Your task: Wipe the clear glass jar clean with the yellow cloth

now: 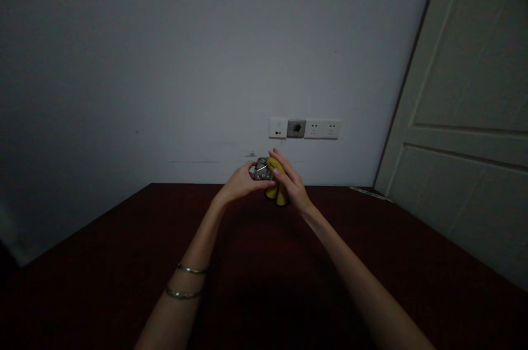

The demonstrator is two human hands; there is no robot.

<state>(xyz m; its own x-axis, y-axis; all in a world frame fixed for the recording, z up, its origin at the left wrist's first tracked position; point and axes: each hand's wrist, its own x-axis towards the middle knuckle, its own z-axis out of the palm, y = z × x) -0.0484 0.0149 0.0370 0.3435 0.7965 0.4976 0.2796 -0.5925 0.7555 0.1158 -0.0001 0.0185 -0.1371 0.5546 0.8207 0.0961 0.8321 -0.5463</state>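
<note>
My left hand point(242, 180) is closed round a small clear, glass-like object point(261, 169) with a shiny, rounded boxy shape; its exact kind is hard to make out in the dim light. In my right hand point(292, 180) is a yellow cloth point(282, 195) with a dark edge. One folded part of the cloth lies against the right side of the clear object, and its lower ends hang below my fingers. Both hands are close together, held up above the far part of the table. My left fingers partly cover the object.
A dark red table point(247, 262) spreads beneath my arms. Behind it stands a pale wall point(198, 64) with a row of sockets point(322, 129). A flat, thin strip point(371, 193) lies near the table's far right edge, beside a panelled door point(466, 135).
</note>
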